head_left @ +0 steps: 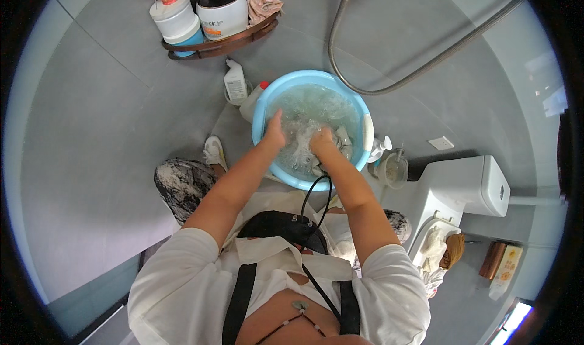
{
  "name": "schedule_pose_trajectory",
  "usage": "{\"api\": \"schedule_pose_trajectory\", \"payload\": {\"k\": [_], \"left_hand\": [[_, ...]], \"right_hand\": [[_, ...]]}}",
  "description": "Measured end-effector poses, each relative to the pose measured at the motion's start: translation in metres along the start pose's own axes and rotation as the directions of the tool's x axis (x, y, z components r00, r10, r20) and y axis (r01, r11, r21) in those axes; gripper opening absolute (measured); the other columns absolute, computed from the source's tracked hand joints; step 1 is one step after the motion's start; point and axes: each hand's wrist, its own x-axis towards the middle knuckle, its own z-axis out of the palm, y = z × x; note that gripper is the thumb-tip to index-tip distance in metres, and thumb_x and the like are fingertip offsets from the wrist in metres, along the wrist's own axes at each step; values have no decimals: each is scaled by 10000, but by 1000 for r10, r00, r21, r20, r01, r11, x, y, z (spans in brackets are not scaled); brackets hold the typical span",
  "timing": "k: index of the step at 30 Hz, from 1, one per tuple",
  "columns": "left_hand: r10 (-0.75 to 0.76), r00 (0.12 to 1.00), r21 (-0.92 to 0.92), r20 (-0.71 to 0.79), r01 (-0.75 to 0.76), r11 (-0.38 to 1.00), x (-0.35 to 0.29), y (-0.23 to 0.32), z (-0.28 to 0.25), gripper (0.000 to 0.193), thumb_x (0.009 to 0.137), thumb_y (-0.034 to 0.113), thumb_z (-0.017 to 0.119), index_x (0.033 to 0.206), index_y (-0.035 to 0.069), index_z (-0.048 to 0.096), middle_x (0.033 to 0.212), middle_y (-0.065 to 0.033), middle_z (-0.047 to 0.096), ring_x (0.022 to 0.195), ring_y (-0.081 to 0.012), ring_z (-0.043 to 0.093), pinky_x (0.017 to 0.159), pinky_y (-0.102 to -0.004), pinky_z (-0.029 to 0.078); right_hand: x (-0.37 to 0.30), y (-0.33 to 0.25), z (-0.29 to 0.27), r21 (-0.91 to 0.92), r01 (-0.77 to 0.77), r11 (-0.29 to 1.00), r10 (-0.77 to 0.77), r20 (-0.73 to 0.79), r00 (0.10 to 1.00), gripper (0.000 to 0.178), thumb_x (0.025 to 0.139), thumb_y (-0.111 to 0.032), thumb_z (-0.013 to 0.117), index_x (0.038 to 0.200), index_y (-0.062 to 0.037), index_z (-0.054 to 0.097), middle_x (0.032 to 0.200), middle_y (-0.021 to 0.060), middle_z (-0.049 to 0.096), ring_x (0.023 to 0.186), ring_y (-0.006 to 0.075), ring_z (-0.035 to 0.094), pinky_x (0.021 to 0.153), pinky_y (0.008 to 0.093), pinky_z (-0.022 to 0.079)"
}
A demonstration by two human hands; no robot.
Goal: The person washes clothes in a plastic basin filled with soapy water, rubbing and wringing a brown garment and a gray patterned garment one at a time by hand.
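- Left hand [275, 129] extends straight fingers inside the blue basin's [258, 117] left rim.
- Right hand [323, 140] dips into splashing water [304, 102]; its grip cannot be told.
- Grey cloth [345, 145] lies in the water beside it.
- Hose [380, 91] loops by the far rim; black cord [330, 190] overlaps the near rim.

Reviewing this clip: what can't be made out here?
All in the head view:
- Right hand: its exact grip, hidden by foaming water.
- Grey cloth: its full shape, hidden by the water and that hand.
- Red-capped bottle: part of its side, hidden by the blue basin.
- Shower hose: its far end, cut off by the top edge.
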Motion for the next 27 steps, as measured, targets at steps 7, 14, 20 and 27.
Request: {"api": "schedule_pose_trajectory", "payload": {"k": [7,14,20,27], "left_hand": [[-151,987,-2,56,152,988,-24,0,14,481,853,378,420,1216,65,383,1247,-100,397,1112,-281,403,926,-434,326],[5,951,-130,311,38,991,-37,5,44,443,869,405,366,1196,110,413,1171,-86,454,1081,-273,419,909,-474,325],[48,947,-78,317,-25,997,-36,10,66,369,856,394,401,1053,106,519,1094,-97,492,996,-277,467,844,-469,384],[-29,929,185,369,-43,982,-24,1,76,260,808,302,529,895,57,536,858,-81,548,774,-219,547,633,-372,478]], "right_hand": [[-27,25,-56,844,219,489,153,-330,932,193,812,-177,515,902,-48,627,950,75,607,910,195,547,727,293,430],[-67,35,-75,754,371,-542,325,-218,920,207,856,-194,498,1018,-86,568,993,24,548,889,137,498,777,262,405],[-69,14,-51,797,591,124,633,-523,572,322,800,-243,560,1089,-104,530,983,91,562,949,212,511,819,298,396],[-70,-17,-48,752,395,528,597,-659,457,302,755,-306,584,980,-109,546,868,152,584,767,333,567,642,398,454]]}}
